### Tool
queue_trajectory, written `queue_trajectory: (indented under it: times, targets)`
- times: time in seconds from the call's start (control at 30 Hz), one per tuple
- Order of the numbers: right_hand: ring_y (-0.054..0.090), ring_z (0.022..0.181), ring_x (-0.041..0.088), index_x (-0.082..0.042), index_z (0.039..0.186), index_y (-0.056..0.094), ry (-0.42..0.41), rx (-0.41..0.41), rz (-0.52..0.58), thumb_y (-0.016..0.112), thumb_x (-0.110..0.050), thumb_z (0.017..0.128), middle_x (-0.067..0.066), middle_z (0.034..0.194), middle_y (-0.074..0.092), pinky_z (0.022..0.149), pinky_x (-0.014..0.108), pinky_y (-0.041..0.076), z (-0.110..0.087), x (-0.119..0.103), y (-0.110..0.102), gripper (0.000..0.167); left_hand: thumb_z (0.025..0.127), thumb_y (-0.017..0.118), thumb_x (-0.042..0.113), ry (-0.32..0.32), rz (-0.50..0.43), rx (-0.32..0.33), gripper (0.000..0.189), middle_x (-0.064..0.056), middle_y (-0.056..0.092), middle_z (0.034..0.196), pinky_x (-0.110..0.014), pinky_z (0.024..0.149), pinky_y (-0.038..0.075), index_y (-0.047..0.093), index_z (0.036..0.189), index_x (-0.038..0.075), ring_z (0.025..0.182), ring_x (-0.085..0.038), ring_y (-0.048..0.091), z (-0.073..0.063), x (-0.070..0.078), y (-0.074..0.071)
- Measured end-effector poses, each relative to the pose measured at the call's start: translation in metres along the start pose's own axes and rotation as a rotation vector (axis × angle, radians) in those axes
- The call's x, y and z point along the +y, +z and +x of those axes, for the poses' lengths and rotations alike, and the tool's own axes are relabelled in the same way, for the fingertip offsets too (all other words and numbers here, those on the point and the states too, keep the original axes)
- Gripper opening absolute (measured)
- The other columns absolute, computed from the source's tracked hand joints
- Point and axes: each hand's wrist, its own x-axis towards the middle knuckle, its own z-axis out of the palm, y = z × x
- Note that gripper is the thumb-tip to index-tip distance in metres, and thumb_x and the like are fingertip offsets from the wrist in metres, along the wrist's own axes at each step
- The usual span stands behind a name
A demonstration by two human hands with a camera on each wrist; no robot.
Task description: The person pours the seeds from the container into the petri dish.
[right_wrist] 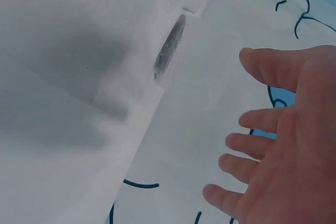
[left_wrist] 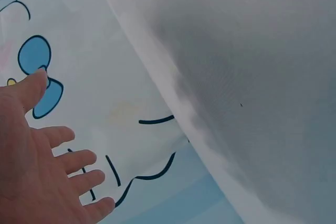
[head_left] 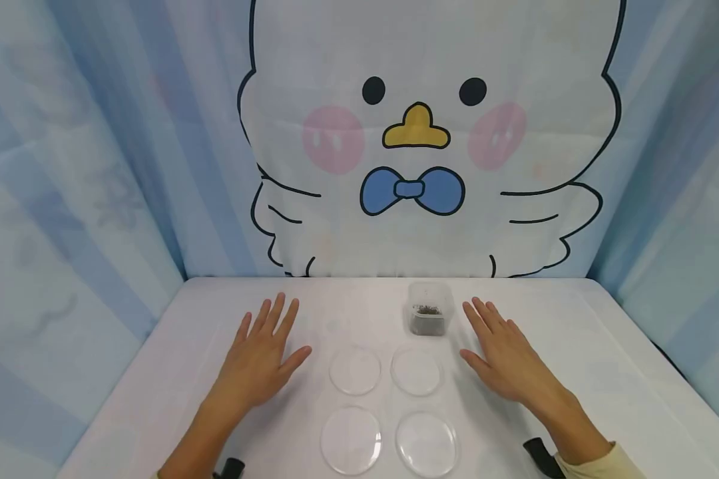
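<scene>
My left hand (head_left: 256, 362) is held palm down over the left side of the white table, fingers straight and spread, holding nothing. On the other side, my right hand (head_left: 506, 359) has its fingers extended too, and nothing is in it. Between the hands lie several clear round shallow dishes, like petri dishes: a far pair, left dish (head_left: 355, 370) and right dish (head_left: 417, 371), and a near pair, left dish (head_left: 351, 440) and right dish (head_left: 427, 444). Just left of the right fingertips stands a small clear plastic box (head_left: 428, 324) with dark loose bits inside.
The white table (head_left: 575, 319) ends at a hanging cloth (head_left: 407, 239) printed with a cartoon bird. Pale blue curtains (head_left: 54, 199) hang along both sides. Dark wrist straps (head_left: 542, 458) show at the bottom. The box's clear upper part (head_left: 429, 293) extends behind the dark bits.
</scene>
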Motion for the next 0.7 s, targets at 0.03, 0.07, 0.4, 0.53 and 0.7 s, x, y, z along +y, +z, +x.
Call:
queue_trajectory:
  times: [0.03, 0.07, 0.4, 0.53, 0.7]
  targets:
    - [0.031, 0.151, 0.051, 0.003, 0.159, 0.034, -0.006, 0.007, 0.001, 0.072, -0.024, 0.097, 0.028, 0.165, 0.033, 0.115, 0.072, 0.031, 0.002, 0.000, 0.000, 0.078, 0.103, 0.059, 0.051, 0.003, -0.005, -0.007, 0.080, -0.019, 0.023, 0.171, -0.067, 0.124, 0.020, 0.029, 0.165, 0.010, 0.158, -0.043, 0.023, 0.001, 0.001, 0.000]
    - [0.032, 0.150, 0.051, 0.004, 0.159, 0.034, -0.010, 0.011, 0.003, 0.073, -0.023, 0.096, 0.028, 0.164, 0.033, 0.115, 0.072, 0.032, 0.005, 0.000, 0.001, 0.079, 0.103, 0.060, 0.051, 0.006, -0.012, -0.011, 0.080, -0.019, 0.022, 0.171, -0.067, 0.124, 0.020, 0.029, 0.165, 0.010, 0.157, -0.043, 0.024, 0.002, 0.002, 0.001]
    - [0.047, 0.138, 0.053, 0.005, 0.159, 0.029, -0.012, 0.016, 0.196, 0.082, -0.020, 0.089, 0.032, 0.157, 0.039, 0.108, 0.068, 0.043, 0.043, 0.010, 0.011, 0.091, 0.101, 0.066, 0.041, 0.074, -0.137, -0.041, 0.079, -0.024, 0.028, 0.169, -0.065, 0.118, 0.034, 0.030, 0.164, 0.010, 0.147, -0.047, 0.041, 0.016, 0.013, 0.003]
    - [0.047, 0.138, 0.053, 0.005, 0.160, 0.026, 0.024, -0.027, 0.305, 0.085, -0.024, 0.086, 0.033, 0.156, 0.039, 0.109, 0.068, 0.042, 0.060, 0.019, 0.015, 0.098, 0.099, 0.071, 0.037, 0.099, -0.211, -0.066, 0.081, -0.024, 0.031, 0.167, -0.064, 0.114, 0.041, 0.031, 0.164, 0.012, 0.143, -0.047, 0.046, 0.023, 0.017, 0.005]
    - [0.049, 0.139, 0.051, 0.004, 0.160, 0.025, 0.092, -0.106, 0.400, 0.090, -0.028, 0.081, 0.032, 0.155, 0.042, 0.108, 0.066, 0.046, 0.077, 0.026, 0.021, 0.108, 0.093, 0.080, 0.030, 0.093, -0.362, -0.131, 0.087, -0.017, 0.039, 0.161, -0.056, 0.111, 0.047, 0.033, 0.164, 0.016, 0.139, -0.038, 0.052, 0.034, 0.028, 0.007]
